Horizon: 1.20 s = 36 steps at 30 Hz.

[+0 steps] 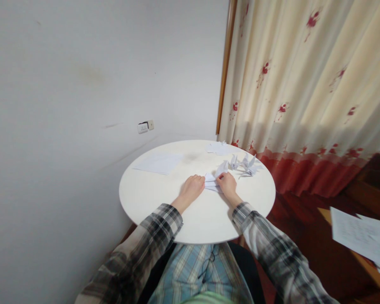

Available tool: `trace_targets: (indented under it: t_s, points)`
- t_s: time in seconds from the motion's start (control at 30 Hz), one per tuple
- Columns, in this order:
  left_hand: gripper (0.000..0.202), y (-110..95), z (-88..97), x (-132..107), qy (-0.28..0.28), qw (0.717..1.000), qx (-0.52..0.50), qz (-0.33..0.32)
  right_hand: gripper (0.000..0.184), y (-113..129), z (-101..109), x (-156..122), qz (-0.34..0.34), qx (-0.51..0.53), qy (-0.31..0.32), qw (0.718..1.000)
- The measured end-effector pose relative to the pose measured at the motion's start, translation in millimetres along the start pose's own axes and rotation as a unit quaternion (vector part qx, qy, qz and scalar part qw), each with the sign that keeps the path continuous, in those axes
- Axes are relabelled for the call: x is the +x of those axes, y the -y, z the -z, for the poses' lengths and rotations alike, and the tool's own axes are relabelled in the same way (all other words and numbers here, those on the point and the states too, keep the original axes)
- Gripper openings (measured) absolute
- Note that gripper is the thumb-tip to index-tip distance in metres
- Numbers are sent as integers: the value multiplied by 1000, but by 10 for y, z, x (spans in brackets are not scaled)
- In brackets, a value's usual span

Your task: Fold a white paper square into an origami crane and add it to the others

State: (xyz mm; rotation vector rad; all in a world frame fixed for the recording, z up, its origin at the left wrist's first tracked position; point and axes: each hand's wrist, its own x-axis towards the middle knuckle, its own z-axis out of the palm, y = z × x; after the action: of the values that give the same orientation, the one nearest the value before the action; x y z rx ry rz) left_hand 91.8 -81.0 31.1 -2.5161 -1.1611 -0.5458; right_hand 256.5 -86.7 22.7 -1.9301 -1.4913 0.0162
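Note:
On the round white table (155,207), a folded sheet of white paper (210,183) lies between my two hands. My left hand (192,188) is closed on the paper's left end, its fingers curled and partly hidden. At the other end, my right hand (228,185) pinches the paper between thumb and fingers. A pale paper flap (222,168) rises just beyond the right fingertips; whether it belongs to the same sheet I cannot tell. Several folded paper cranes (248,165) stand grouped behind and to the right of my right hand.
Flat white paper (158,163) lies at the table's left back. More paper pieces (220,147) rest at the far edge. A wall with a socket (142,128) borders the left, a curtain (304,105) the right. Written sheets (361,234) lie on a wooden surface at lower right.

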Motion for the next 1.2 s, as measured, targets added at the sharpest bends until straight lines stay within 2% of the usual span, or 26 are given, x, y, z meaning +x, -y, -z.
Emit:
trace_targets:
  t_s: [0.2,0.43,0.77,1.2]
  points:
    - [17,2,-2,5,9,1000,-3,-22,12,-4,-2,0,7,2,-2,1000]
    - [16,-10,3,4,29,999,-23,-8,13,-9,-8,6,7,0,-4,1000]
    - [16,-56,102,8,26,999,-14,16,13,-4,17,-6,10,0,-4,1000]
    - [15,-51,104,-5,9,1000,-10,24,15,-10,23,-2,3,9,-21,1000]
